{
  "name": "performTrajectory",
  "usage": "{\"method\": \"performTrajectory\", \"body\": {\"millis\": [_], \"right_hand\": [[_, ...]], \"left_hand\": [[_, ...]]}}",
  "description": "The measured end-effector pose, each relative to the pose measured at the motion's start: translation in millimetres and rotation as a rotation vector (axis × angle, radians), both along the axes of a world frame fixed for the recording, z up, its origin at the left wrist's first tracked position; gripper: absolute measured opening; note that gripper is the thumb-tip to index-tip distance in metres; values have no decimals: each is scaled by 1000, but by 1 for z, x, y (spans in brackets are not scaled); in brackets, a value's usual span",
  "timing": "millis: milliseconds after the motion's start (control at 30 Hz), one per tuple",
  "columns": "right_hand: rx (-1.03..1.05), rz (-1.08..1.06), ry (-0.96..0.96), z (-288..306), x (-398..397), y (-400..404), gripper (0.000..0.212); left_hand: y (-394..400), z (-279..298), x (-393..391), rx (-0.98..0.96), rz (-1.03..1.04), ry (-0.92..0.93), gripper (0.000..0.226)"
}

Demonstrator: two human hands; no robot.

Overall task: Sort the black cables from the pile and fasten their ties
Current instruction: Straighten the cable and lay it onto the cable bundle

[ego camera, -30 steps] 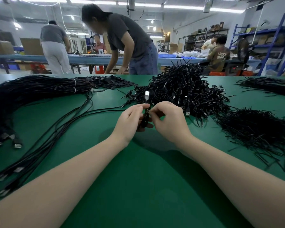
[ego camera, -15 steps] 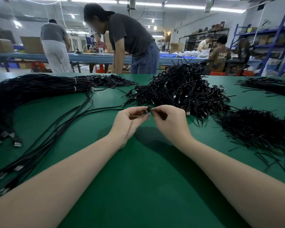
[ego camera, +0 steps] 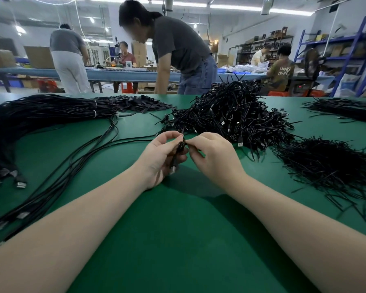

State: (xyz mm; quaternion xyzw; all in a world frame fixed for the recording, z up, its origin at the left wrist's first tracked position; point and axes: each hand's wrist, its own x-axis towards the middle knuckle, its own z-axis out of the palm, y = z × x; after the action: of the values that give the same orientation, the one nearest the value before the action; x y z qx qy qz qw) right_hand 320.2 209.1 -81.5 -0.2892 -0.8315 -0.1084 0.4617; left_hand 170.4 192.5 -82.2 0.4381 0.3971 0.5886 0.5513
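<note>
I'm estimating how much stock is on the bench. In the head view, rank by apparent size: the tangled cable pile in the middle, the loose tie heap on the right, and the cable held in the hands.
1. Tangled cable pile
2. Loose tie heap, nearly as big; it lies nearer the camera, so this ranking is unsure
3. Held cable, clearly smallest

One cam only, head-mounted, wide-angle, so no second view to overlap with. Sits above near edge of green tabletop (ego camera: 178, 240), faces 12 o'clock, tilted down. Forearms enter from 5 and 7 o'clock, left hand (ego camera: 161, 157) and right hand (ego camera: 216, 157) close, dead center. Far edge of tabletop mid-frame, workshop room beyond fills top third. Edges bend, fisheye-ish.
</note>
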Motion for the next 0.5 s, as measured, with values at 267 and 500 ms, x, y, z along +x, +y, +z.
{"method": "performTrajectory", "body": {"millis": [267,500], "right_hand": [[-116,-6,125,-3,7,8,8],[-109,30,176,-1,5,7,6]], "left_hand": [[4,-9,1,82,-30,197,44],[7,-14,7,178,108,291,9]]}}
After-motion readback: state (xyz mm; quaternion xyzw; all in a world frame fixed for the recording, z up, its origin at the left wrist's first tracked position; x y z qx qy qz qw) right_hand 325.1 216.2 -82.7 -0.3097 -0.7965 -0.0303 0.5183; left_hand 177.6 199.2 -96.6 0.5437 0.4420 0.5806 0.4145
